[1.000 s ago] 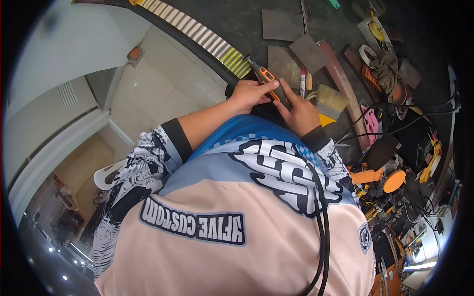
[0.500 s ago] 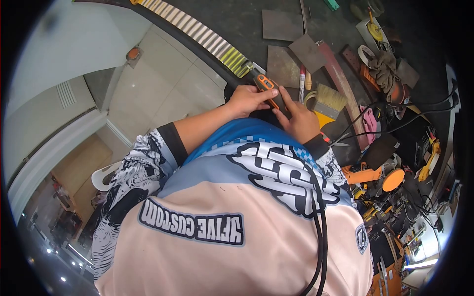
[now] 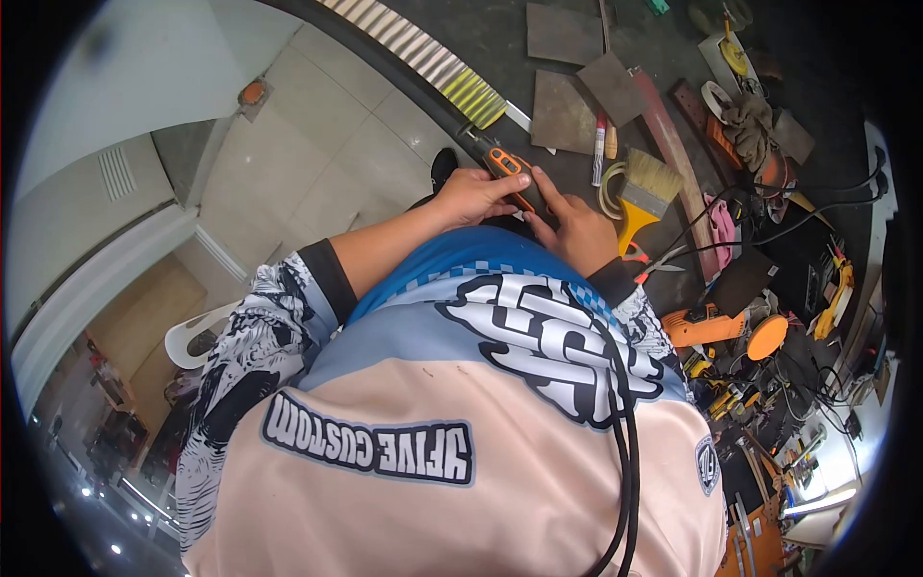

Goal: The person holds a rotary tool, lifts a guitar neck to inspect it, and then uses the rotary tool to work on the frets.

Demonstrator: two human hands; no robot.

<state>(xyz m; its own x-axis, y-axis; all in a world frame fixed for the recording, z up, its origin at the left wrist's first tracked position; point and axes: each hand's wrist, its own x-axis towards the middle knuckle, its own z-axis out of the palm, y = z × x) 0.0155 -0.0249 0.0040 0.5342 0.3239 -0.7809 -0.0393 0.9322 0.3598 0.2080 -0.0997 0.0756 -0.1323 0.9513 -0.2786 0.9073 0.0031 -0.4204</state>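
Note:
An orange-and-black handheld rotary tool [image 3: 506,165] is held between both hands, its narrow tip pointing up and left. My left hand [image 3: 475,195] is closed around its body, thumb on top near the buttons. My right hand [image 3: 582,231] has its index finger and thumb closed at the rear end; its other fingers are partly hidden. Just past the tool's tip lies a long ribbed strip [image 3: 423,53], with pale bands and a yellow-green end section. A small gap shows between the tip and the strip.
Dark flat plates [image 3: 562,111], a marker [image 3: 598,149], a wide paintbrush [image 3: 652,183] and scissors [image 3: 663,264] lie on the dark bench. Beyond them are a long reddish bar [image 3: 673,144], black cables [image 3: 769,240] and an orange power tool [image 3: 707,327]. Tiled floor [image 3: 327,135] is at left.
The tool's tip has shifted left, from against the yellow-green end of the strip to beside it. Both hands keep their hold. The view has shifted slightly, with bench items appearing farther right.

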